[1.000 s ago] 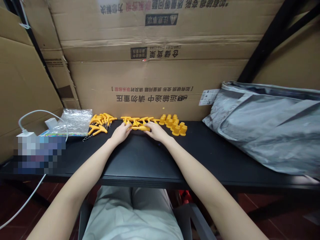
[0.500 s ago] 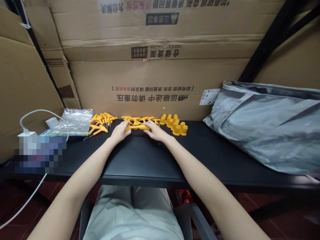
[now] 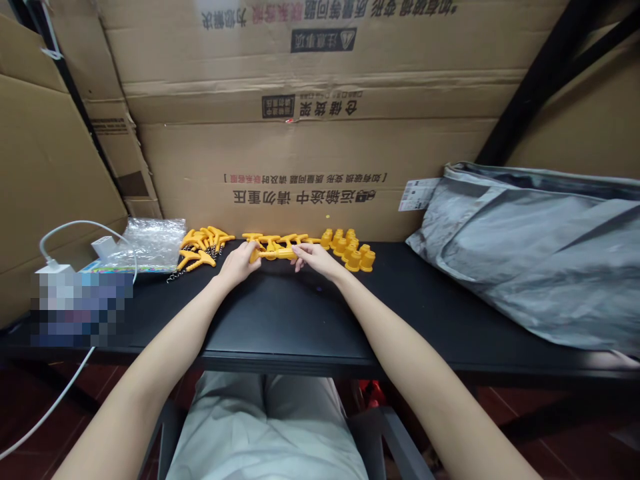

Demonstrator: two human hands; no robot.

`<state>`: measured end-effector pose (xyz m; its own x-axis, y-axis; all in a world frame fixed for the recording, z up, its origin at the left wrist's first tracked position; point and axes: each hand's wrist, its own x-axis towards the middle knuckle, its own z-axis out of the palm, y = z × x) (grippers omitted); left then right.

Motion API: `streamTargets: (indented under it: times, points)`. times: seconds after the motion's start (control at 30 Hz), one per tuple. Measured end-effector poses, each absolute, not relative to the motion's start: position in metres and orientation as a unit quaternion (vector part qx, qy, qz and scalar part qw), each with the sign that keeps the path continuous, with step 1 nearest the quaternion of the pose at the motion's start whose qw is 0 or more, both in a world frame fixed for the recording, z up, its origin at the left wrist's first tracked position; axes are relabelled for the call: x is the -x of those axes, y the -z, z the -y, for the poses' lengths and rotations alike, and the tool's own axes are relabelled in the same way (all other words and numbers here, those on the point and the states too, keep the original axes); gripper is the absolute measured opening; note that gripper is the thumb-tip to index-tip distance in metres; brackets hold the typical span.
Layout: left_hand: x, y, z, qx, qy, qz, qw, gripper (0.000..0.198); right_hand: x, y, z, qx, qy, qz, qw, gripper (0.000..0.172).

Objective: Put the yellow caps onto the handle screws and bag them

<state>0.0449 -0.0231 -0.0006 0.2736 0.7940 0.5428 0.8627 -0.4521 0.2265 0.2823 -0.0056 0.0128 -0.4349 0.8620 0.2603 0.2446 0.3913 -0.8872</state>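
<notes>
Both hands hold one yellow corkscrew [image 3: 276, 254] level above the black table, its long part running left to right. My left hand [image 3: 241, 265] is closed around the handle end. At the other end, the fingers of my right hand [image 3: 314, 259] pinch a wider yellow part. Any metal spiral on this one is hidden. Just behind my hands stand several yellow T-handled pieces [image 3: 271, 240]. To their right several yellow cone-shaped sleeves [image 3: 352, 259] stand in rows. Left of my left hand lies a pile of yellow T-handles with metal spirals [image 3: 201, 259].
Cardboard [image 3: 310, 150] walls the back of the black table [image 3: 285, 313]. A grey fabric bag [image 3: 540, 260] fills the right side. At left are a clear plastic bag [image 3: 153, 243], a white charger [image 3: 59, 283] with its cable and a blurred-out item.
My right hand has shifted slightly right and turned, with its fingers now curled at the corkscrew's right end. My left hand has stayed nearly still.
</notes>
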Motion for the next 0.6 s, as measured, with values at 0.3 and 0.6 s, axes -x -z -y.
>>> streamTargets:
  times: [0.3, 0.6]
  points:
    - [-0.0467, 0.0027, 0.0210, 0.784, 0.318, 0.531, 0.042, 0.027, -0.2819, -0.0124, 0.0067, 0.380, -0.496, 0.684, 0.376, 0.031]
    - [-0.0455, 0.0024, 0.0227, 0.791, 0.333, 0.512, 0.048, 0.027, -0.2814, -0.0185, 0.0130, 0.396, -0.456, 0.701, 0.378, 0.043]
